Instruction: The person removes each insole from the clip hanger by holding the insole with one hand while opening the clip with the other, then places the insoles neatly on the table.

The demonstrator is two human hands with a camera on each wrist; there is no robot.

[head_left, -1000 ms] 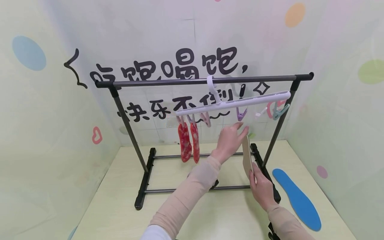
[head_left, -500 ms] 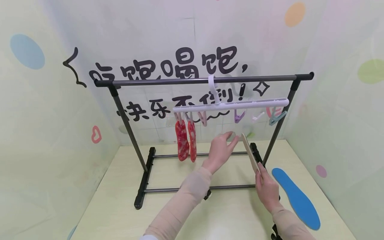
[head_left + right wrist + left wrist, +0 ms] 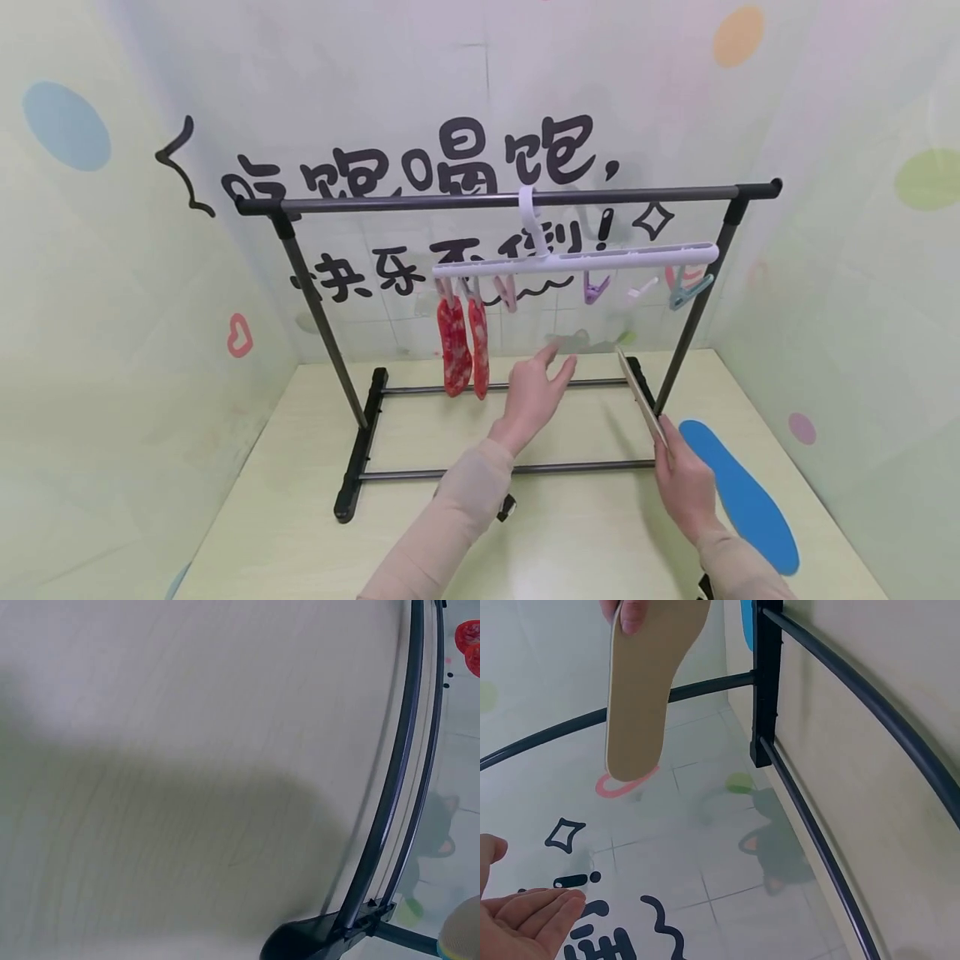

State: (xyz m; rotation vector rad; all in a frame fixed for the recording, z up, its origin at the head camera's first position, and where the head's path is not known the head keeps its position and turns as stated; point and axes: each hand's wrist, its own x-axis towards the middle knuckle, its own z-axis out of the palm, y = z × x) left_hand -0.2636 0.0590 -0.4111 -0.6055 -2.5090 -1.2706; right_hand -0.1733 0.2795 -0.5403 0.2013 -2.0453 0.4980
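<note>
In the head view my right hand (image 3: 684, 475) grips one end of a beige shoe insole (image 3: 642, 396), held tilted with its edge towards me. The left wrist view shows the insole's broad flat face (image 3: 641, 705). My left hand (image 3: 531, 396) is to its left, apart from it, thumb and fingers spread with nothing between them. Above both hands a pale lilac hanger (image 3: 615, 260) hangs by its hook from the rack's bar. Two red, white-marbled, sausage-like pieces (image 3: 453, 350) hang from its left clips. Its purple clip (image 3: 596, 288), white clip (image 3: 642, 288) and teal clip (image 3: 690, 292) hold nothing.
A black and grey metal rack (image 3: 322, 325) stands on the pale wood table (image 3: 285, 517). Outside its right foot lies a blue insole (image 3: 753, 500). A patterned backdrop with black lettering (image 3: 461, 158) closes off the back and sides.
My left hand has come down and left from below the purple clip, away from the insole's top. My right hand has carried the insole down and right. The hanger has swung more level.
</note>
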